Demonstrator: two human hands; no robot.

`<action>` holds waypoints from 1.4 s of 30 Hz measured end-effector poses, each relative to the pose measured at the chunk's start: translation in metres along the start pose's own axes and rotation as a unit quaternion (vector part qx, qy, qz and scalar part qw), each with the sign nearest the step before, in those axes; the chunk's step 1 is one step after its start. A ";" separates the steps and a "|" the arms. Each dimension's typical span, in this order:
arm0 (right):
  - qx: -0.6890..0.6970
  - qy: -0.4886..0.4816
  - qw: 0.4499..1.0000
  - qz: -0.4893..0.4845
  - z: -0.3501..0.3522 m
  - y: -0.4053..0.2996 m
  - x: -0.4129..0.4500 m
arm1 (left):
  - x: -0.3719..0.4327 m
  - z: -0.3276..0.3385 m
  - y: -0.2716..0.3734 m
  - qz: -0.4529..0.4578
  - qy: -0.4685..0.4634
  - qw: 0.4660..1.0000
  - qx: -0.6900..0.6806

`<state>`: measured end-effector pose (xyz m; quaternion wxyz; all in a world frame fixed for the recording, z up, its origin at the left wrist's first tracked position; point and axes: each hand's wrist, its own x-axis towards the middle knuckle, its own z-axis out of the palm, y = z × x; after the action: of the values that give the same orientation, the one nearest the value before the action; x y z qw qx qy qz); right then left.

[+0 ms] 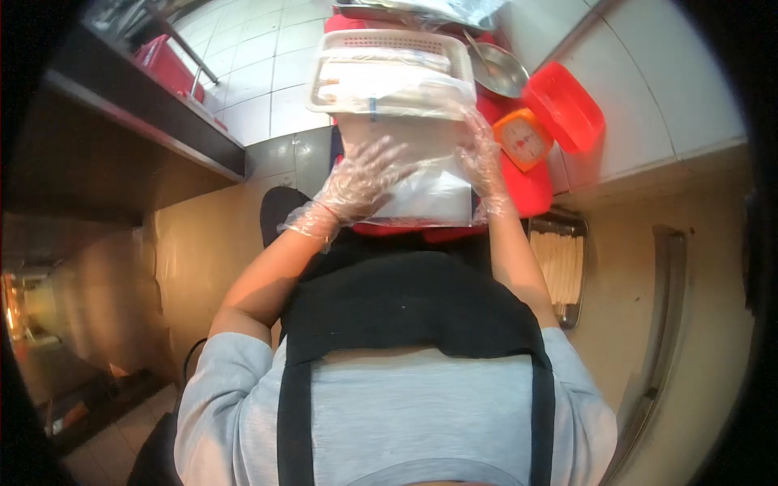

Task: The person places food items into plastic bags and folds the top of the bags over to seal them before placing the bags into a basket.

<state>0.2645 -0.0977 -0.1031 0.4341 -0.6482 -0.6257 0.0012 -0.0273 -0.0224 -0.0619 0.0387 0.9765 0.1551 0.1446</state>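
Observation:
My left hand (364, 182), in a clear plastic glove, lies with fingers spread over a pale flat board or sheet (407, 143) before me. A clear plastic glove also covers my right hand (480, 155), which is at the right edge of that surface, fingers towards the basket; whether it grips anything is unclear. Beyond, a white plastic basket (389, 37) contains pale, plastic-wrapped pieces (383, 79), overexposed and hard to identify. Thin clear plastic film lies across the basket's near side by my right hand.
An orange dial scale (523, 141) and a tilted red plastic tub (565, 106) are on the right. Behind them sits a metal bowl (501, 70) with a utensil. A metal tray of pale sticks (556, 267) is beside my right forearm. A dark counter (146, 121) borders the left.

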 end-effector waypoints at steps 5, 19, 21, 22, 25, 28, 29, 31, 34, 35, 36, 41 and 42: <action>-0.154 0.119 0.981 0.002 -0.043 -0.058 -0.005 | -0.010 0.026 0.005 -0.024 -0.202 0.977 0.059; -0.113 0.189 0.973 0.070 -0.110 -0.009 -0.106 | -0.008 0.025 0.005 -0.039 -0.186 0.980 0.053; -0.259 0.242 0.919 0.171 -0.147 0.057 -0.154 | -0.004 0.029 0.006 -0.022 -0.142 0.988 0.061; -0.314 0.198 0.901 0.222 -0.166 0.091 -0.179 | 0.002 0.024 0.007 -0.024 -0.106 0.993 0.037; -0.397 -0.089 0.819 0.405 -0.221 0.159 -0.211 | 0.003 0.022 0.011 -0.015 -0.043 0.999 0.001; -0.408 -0.357 0.728 0.418 -0.251 0.210 -0.217 | -0.005 0.025 0.017 -0.040 -0.017 0.999 0.014; -0.403 -0.318 0.719 0.468 -0.253 0.223 -0.223 | -0.005 0.025 0.019 -0.046 -0.019 0.999 0.016; -0.393 -0.278 0.711 0.512 -0.257 0.259 -0.239 | -0.006 0.023 0.021 -0.051 -0.029 0.998 0.016; -0.455 -0.391 0.682 0.417 -0.253 0.301 -0.249 | -0.004 0.021 0.022 -0.060 -0.058 0.996 0.036; -0.473 -0.415 0.666 0.400 -0.252 0.309 -0.248 | -0.004 0.021 0.021 -0.061 -0.069 0.995 0.041; -0.490 -0.440 0.649 0.381 -0.250 0.311 -0.243 | -0.005 0.020 0.021 -0.065 -0.071 0.994 0.044; -0.536 -0.510 0.591 0.322 -0.248 0.308 -0.223 | -0.007 0.016 0.017 -0.058 -0.081 0.995 0.026; -0.534 -0.508 0.591 0.327 -0.252 0.309 -0.224 | -0.004 0.016 0.017 -0.056 -0.082 0.995 0.025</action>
<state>0.6034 -0.3714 -0.2420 -0.4079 -0.8191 -0.3791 0.1382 -0.0215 -0.0404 -0.0768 0.0354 0.9754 0.2097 0.0573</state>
